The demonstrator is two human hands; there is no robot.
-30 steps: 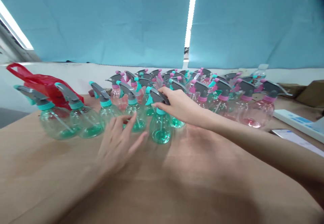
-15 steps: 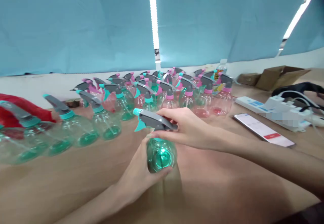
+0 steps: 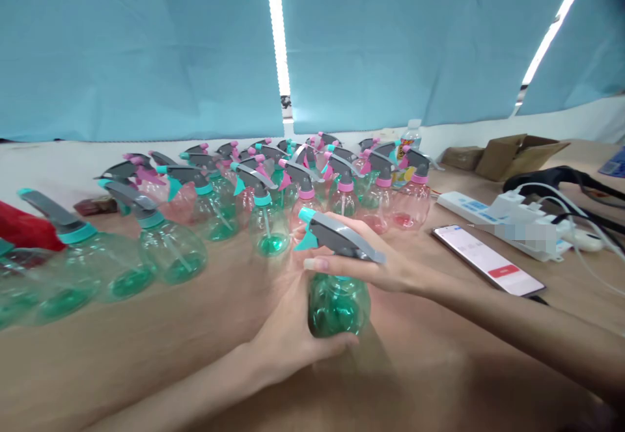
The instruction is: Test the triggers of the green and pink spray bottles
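A green see-through spray bottle (image 3: 340, 308) is between my hands over the table, upright or nearly so. My left hand (image 3: 295, 328) wraps round its body from the left, thumb low across the front. My right hand (image 3: 378, 266) closes round the neck, with fingers behind and in front of the grey and turquoise spray head (image 3: 342, 238). The spray head points left. Its collar is mostly covered by my right fingers. A green spray bottle with a turquoise collar (image 3: 269, 227) stands just beyond my left hand.
Several green spray bottles (image 3: 173, 253) stand on the left. Green and pink bottles (image 3: 410, 201) crowd the back. A phone (image 3: 488, 259), a power strip (image 3: 493, 214) with cables and an open cardboard box (image 3: 517, 155) lie right. Red material (image 3: 29, 227) sits far left.
Both hands have moved right together with the green spray bottle, still gripping it. The camera has turned slightly right, so the surroundings sit farther left.
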